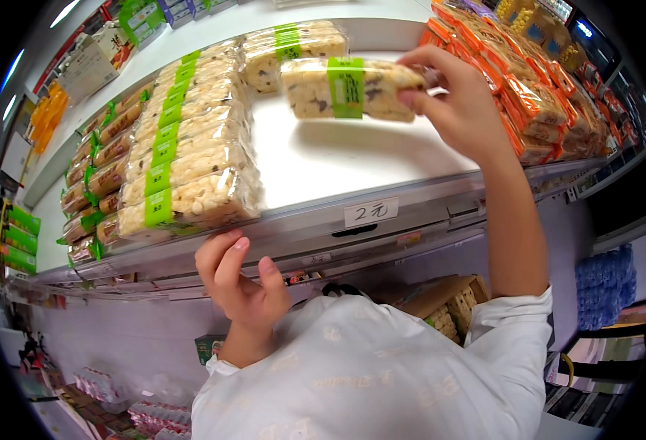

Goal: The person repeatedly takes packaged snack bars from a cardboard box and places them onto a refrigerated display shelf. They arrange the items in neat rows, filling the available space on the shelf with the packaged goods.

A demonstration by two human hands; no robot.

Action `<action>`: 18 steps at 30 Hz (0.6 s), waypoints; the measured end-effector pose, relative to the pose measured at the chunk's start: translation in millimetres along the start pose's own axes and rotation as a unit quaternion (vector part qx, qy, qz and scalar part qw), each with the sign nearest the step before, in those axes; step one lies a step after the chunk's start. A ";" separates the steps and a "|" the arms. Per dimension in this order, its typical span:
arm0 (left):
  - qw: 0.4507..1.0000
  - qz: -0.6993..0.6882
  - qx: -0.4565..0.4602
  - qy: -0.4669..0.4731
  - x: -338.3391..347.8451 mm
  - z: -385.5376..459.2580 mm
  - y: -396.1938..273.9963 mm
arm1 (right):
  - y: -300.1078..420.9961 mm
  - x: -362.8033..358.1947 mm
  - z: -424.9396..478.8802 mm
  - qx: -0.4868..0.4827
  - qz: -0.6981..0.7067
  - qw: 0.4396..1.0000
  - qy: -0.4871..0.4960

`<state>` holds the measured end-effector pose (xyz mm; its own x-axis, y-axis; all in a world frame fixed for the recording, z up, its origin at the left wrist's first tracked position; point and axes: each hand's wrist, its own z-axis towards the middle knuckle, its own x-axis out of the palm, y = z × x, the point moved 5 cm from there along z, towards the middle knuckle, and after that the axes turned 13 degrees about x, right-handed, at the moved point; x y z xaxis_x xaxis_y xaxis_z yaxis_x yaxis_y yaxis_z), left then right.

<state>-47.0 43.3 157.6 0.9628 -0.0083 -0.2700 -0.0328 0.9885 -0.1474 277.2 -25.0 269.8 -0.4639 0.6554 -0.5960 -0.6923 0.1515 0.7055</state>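
Observation:
My right hand (455, 99) pinches the right end of a clear-wrapped puffed-rice cake pack (380, 91) with a green label band. The pack hangs above the white shelf (301, 170), its shadow falling below it. Behind it on the shelf rests a similar pack (262, 55), partly hidden. To the left runs a row of the same packs (191, 148), standing side by side from the back to the front edge. My left hand (243, 275) holds nothing; its fingers are apart and curled just below the shelf's front edge, near the row's front pack.
Orange-wrapped snack packs (526, 93) are stacked on the right. Brown rolls in green-trimmed wrappers (102, 170) lie at the left. A handwritten price tag (371, 212) sits on the shelf's front rail. Below, an open cardboard box (438, 297) holds similar packs, near blue bottle packs (606, 286).

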 end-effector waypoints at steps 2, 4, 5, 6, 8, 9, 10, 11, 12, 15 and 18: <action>1.000 0.012 -0.014 0.000 4.2 -5.5 5.1 | -7.9 8.6 30.2 -0.002 -0.063 0.998 0.011; 0.999 0.010 -0.035 -0.009 5.8 -10.2 11.0 | -17.1 29.7 54.6 -0.013 -0.088 0.996 0.023; 0.999 0.002 -0.032 -0.014 5.6 -12.4 13.1 | -17.4 37.0 62.1 -0.040 -0.122 0.992 0.006; 0.999 -0.006 -0.031 -0.019 4.9 -15.4 15.5 | -14.9 45.6 67.5 -0.067 -0.156 0.985 -0.008; 0.999 -0.027 -0.028 -0.026 2.8 -18.4 18.9 | -9.5 55.7 73.2 -0.102 -0.209 0.972 -0.031; 0.999 -0.037 -0.028 -0.027 0.8 -20.2 20.4 | -9.0 60.8 75.9 -0.103 -0.202 0.973 -0.048; 0.998 -0.048 -0.028 -0.028 -0.6 -21.8 21.2 | -10.3 65.8 78.7 -0.104 -0.196 0.973 -0.066; 0.997 -0.065 -0.034 -0.029 -1.3 -23.4 22.0 | -10.8 68.6 80.0 -0.105 -0.189 0.973 -0.084; 0.996 -0.079 -0.037 -0.030 -2.9 -23.8 23.1 | -9.7 71.7 81.1 -0.104 -0.184 0.973 -0.089; 0.991 -0.116 -0.051 -0.034 -5.1 -23.2 24.9 | -8.2 79.8 83.6 -0.067 -0.169 0.981 -0.067; 0.988 -0.133 -0.065 -0.036 -6.5 -21.8 24.1 | -9.9 86.4 85.3 -0.010 -0.159 0.987 -0.012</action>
<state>-60.0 64.0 135.0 0.9584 -0.2503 -0.1368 0.1950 0.9249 -0.3264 291.1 93.2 244.0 -0.2077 0.5952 -0.7763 -0.8118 0.3379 0.4763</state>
